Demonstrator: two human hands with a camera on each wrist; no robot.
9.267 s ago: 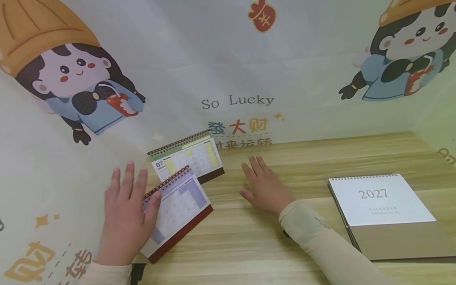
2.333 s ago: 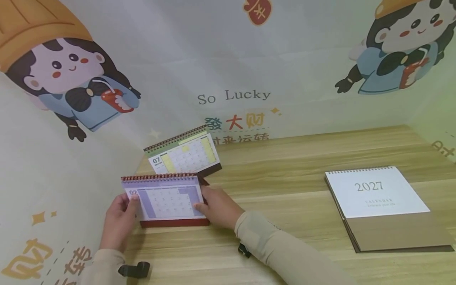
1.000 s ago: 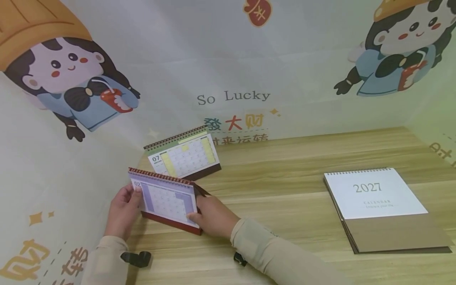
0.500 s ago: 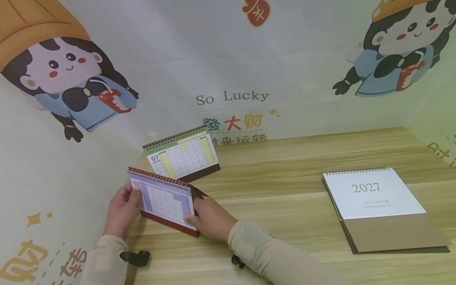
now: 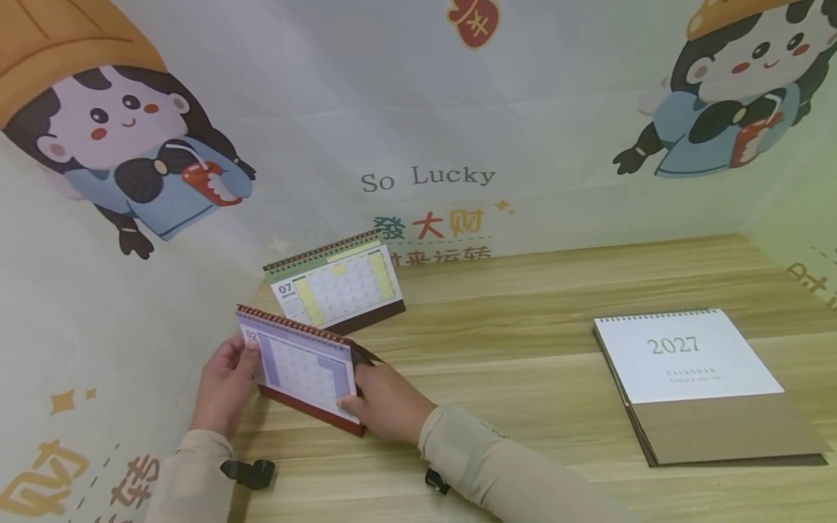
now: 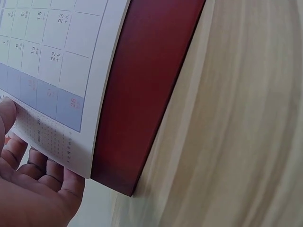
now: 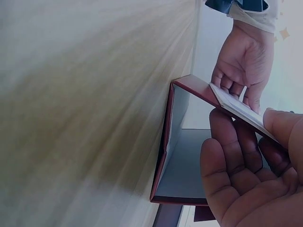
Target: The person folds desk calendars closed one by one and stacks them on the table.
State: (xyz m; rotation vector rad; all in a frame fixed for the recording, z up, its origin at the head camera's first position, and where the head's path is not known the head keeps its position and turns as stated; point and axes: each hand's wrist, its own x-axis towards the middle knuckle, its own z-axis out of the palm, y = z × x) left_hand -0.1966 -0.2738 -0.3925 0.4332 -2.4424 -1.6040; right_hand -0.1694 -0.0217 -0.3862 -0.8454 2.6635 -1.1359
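Note:
A purple desk calendar (image 5: 297, 367) with a red base stands on its folded stand, its right end angled towards me. My left hand (image 5: 225, 385) pinches its left edge, thumb on the front page and fingers behind. At the right edge my right hand (image 5: 392, 399) grips the front panel, thumb on the pages. In the right wrist view the right fingers (image 7: 227, 146) reach inside the hollow stand. The left wrist view shows the red base strip (image 6: 147, 90) close along the table. Behind it stands a green-and-yellow desk calendar (image 5: 346, 280), its lower left corner overlapped by the purple one.
A white 2027 calendar (image 5: 686, 356) with a brown base sits at the right of the wooden table (image 5: 497, 327). A printed cloth (image 5: 314, 109) with cartoon figures rises behind the table and along its left side.
Earlier both hands were spread, the left over the purple calendar. They have since gripped it and turned it, its right end swinging towards me. Over the last half second hardly anything moves.

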